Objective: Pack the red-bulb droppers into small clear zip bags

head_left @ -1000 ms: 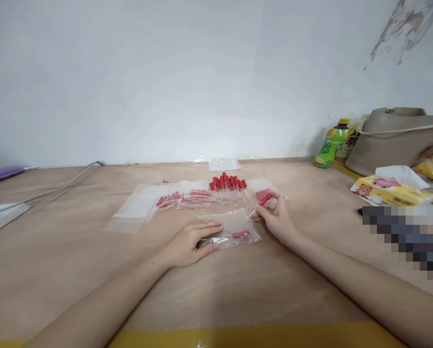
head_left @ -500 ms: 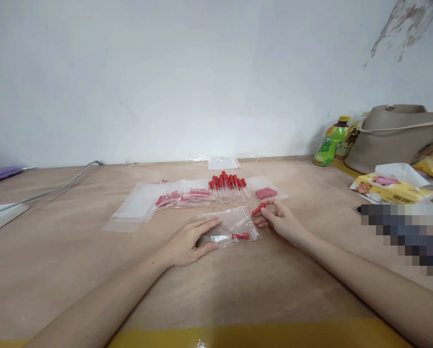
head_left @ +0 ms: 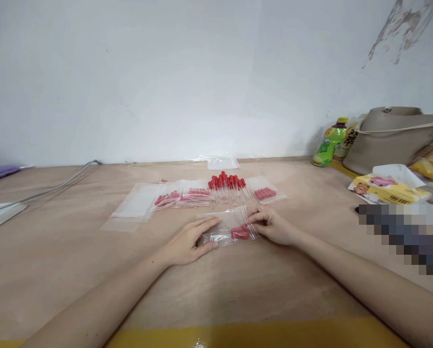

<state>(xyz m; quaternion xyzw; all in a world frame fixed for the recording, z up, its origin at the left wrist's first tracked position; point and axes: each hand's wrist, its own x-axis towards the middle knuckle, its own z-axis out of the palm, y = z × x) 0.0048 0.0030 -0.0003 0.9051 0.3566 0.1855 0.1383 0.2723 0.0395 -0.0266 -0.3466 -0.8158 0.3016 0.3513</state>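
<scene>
In front of me lies a clear zip-lock bag [head_left: 224, 231], its mouth with the red line facing right. My left hand [head_left: 190, 240] rests on the bag's left end, fingers stretched and thumb apart. Inside the bag is one glass dropper with a red rubber bulb [head_left: 240, 234]. A second red-bulbed dropper [head_left: 242, 227] lies beside it, its bulb near the mouth. My right hand [head_left: 269, 224] is at the mouth, fingertips pinched at that bulb's end. Just beyond stands a pile of loose red-bulbed droppers [head_left: 226, 182].
Filled dropper bags [head_left: 182, 194] lie left of the pile, another filled bag [head_left: 265, 190] to its right. Flat bags [head_left: 136, 203] are stacked farther left. A drink bottle [head_left: 330, 142], a grey handbag [head_left: 376, 140] and a tissue pack [head_left: 390, 186] stand at right; a cable [head_left: 64, 182] runs at left.
My right hand has moved left and pushed the second dropper into the bag, so its bulb now lies beside the first one. My left hand has stayed in place.
</scene>
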